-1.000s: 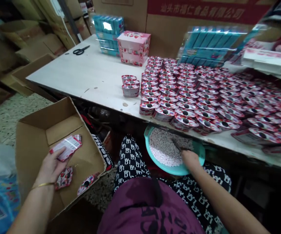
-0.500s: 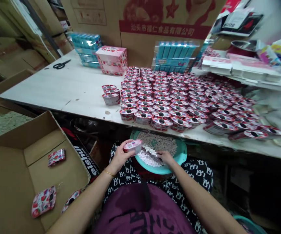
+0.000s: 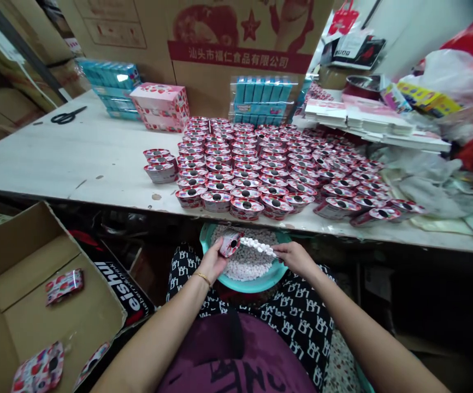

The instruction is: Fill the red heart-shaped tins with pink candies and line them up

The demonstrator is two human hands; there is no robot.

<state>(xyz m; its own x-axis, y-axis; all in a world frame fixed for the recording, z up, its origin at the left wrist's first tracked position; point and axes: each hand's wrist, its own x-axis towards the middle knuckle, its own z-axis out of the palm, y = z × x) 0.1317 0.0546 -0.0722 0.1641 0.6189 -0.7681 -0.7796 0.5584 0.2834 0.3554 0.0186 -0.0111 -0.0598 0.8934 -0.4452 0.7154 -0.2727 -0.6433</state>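
My left hand (image 3: 212, 263) is closed round a small strawberry-print tin (image 3: 230, 243), tilted with its opening toward the right. My right hand (image 3: 294, 256) pinches a narrow scoop that carries a row of white candies (image 3: 258, 246) and points at the tin's opening. Both hands hover over a teal basin (image 3: 208, 236) of small white candies (image 3: 244, 268) resting on my lap.
Many rows of open strawberry tins (image 3: 261, 169) cover the white table (image 3: 56, 158). Scissors (image 3: 68, 115), blue packs (image 3: 109, 82), a pink box (image 3: 160, 105) and flat white cartons (image 3: 367, 121) lie farther back. A cardboard box (image 3: 11, 295) with filled tins stands at my left on the floor.
My left hand left the cardboard box and came over the basin with a tin. My right hand lifted out of the candies with a loaded scoop. The view swung right.
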